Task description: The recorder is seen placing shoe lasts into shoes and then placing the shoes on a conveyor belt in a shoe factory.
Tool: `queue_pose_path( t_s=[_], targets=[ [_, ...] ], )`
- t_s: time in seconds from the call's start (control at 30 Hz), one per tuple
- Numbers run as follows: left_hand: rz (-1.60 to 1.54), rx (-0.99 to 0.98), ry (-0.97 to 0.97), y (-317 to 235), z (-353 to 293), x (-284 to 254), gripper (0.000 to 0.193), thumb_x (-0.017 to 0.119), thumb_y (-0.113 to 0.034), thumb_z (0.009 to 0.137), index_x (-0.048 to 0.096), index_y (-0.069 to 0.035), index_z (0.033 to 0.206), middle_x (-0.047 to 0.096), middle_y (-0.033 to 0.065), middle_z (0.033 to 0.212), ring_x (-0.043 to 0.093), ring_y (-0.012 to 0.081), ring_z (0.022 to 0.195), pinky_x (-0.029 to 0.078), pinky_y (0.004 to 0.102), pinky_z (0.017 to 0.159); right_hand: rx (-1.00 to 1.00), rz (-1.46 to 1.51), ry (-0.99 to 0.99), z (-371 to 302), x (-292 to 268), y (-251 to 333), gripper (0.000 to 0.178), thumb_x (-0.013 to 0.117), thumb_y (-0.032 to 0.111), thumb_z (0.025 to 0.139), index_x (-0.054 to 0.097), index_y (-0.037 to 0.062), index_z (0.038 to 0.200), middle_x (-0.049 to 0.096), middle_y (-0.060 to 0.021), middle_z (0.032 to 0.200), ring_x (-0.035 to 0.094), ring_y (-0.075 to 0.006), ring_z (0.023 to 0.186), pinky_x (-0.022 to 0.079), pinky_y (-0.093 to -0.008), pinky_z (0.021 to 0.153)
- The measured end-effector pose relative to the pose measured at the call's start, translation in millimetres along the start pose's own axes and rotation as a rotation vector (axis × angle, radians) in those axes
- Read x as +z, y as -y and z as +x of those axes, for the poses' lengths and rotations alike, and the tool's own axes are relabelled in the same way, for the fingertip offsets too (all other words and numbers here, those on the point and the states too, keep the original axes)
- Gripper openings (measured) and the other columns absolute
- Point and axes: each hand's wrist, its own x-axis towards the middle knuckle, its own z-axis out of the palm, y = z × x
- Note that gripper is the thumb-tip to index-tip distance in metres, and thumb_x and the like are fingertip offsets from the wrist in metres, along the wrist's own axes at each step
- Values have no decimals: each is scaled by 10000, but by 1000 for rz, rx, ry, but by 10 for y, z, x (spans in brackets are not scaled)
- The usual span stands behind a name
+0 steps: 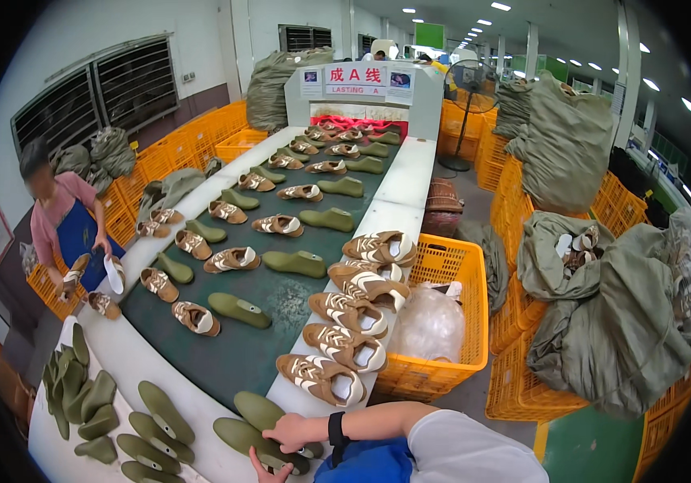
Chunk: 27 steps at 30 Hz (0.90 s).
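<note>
On the white table (140, 358), green lasts (241, 437) lie under our right hand (289, 433), its forefinger stretched; whether it grips, we cannot tell. Our left hand (268, 473), mostly cut off by the lower edge, is at the nearer last, its grip also unclear. Leftward we see more lasts (165, 410); beyond, shoes (345, 346) line the right ledge (394, 193), beside the belt (305, 312).

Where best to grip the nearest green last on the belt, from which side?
Green last: I'd pinch across its right end, by the hole, from above and the right. It lies roughly left to right, with bare belt beyond that end; a brown-and-white shoe sits close to its left end.
</note>
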Motion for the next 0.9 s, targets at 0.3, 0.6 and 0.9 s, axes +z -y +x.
queue_pose_path(
  t_s=[0.3, 0.6, 0.9],
  targets=[
    [-110, 34, -1, 473, 152, -273, 905, 648, -100, 798, 19, -242, 1433, 276, 190, 1371, 400, 304, 1169, 467, 373, 845, 7, -17, 53, 23, -9, -10, 561, 563, 232, 685, 455, 118, 1223, 637, -156, 783, 625, -324, 715, 483, -412, 610],
    [393, 241, -132, 684, 269, -382, 733, 629, -123, 822, 199, -176, 1413, 232, 203, 1404, 385, 334, 1193, 449, 410, 857, -17, -52, 26, 61, 60, -53, 527, 574, 237, 701, 450, 125, 1201, 636, -140, 737, 623, -322, 682, 478, -428, 573],
    [727, 530, -299, 777, 409, -475, 385, 555, -138, 869, 495, -47, 1238, 331, 261, 1348, 364, 375, 1216, 358, 395, 957, -19, -34, 24, 73, 93, -57, 537, 577, 255, 712, 441, 141, 1219, 635, -141, 747, 623, -316, 697, 479, -425, 583]
  ],
)
